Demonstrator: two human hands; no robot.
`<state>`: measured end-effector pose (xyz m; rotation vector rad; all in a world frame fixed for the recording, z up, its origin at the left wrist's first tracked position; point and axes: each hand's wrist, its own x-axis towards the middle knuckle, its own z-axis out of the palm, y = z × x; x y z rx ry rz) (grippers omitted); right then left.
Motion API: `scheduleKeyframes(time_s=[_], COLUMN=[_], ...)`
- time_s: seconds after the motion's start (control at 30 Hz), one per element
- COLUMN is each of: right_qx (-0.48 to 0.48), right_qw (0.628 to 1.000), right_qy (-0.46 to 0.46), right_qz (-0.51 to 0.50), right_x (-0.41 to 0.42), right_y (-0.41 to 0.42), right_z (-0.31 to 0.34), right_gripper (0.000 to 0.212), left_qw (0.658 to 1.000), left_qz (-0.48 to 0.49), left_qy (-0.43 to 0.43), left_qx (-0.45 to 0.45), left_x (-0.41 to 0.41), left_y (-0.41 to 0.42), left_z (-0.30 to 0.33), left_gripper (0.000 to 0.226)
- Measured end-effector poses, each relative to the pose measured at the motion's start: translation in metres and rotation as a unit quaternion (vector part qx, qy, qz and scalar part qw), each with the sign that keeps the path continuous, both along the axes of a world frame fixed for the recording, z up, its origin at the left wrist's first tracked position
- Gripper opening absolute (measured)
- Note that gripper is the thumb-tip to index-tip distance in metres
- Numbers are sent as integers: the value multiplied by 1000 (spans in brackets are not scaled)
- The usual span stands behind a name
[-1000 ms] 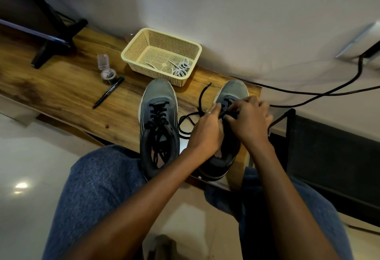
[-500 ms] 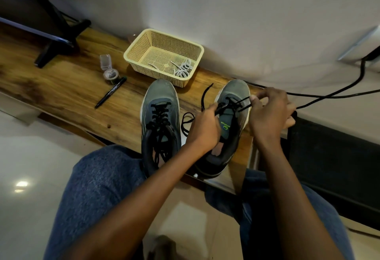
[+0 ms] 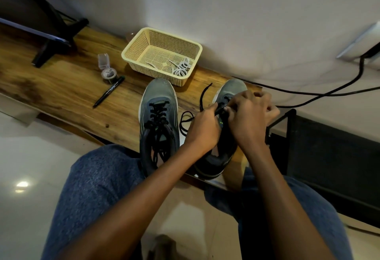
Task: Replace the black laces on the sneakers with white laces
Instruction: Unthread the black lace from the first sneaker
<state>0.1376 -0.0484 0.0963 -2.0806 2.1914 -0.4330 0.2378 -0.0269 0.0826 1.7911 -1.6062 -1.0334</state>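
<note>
Hands, left hand [image 3: 202,128] and right hand [image 3: 249,115], pinch the right sneaker's [image 3: 222,136] half-undone black lace [image 3: 203,97]; left sneaker [image 3: 158,119] fully laced, white laces [image 3: 182,68] wait in the far basket [image 3: 127,51].

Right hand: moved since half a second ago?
Yes. The right hand came back left from the table's right end, onto the right sneaker beside the left hand.

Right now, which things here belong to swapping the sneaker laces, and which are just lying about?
Job:
right sneaker, both hands on it
black lace, partly pulled out
left sneaker, still laced black
white laces in the basket

Lying about:
pen
small clear container
black cable
</note>
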Motion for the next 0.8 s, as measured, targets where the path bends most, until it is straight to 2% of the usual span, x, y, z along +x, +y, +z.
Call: scheduleKeyframes(time_s=[0.1,0.2,0.3,0.43,0.57,0.67,0.8], right_qx=[-101,-175,-112,14,106,83,-37], right_qw=[990,962,971,992,994,996,999], right_qy=[-76,-153,-139,-93,-27,4,-30], right_qz=[-54,-141,-157,-86,5,15,-9], right_x=[2,2,-2,-3,1,2,5], right_y=[2,2,0,0,2,2,5], right_z=[5,13,14,13,4,1,11], right_gripper=[10,9,12,19,23,18,12], left_qw=[1000,1000,1000,1000,1000,1000,1000], left_qz=[12,21,19,14,-3,1,12], left_qy=[5,5,1,2,0,-3,-2], left_qx=[-10,-9,3,24,30,29,28], left_x=[1,3,4,6,5,4,4], left_y=[-1,-4,-5,-3,-2,-3,-3], left_z=[4,4,-1,-5,-5,-4,-2], left_gripper=[41,43,43,44,45,45,45])
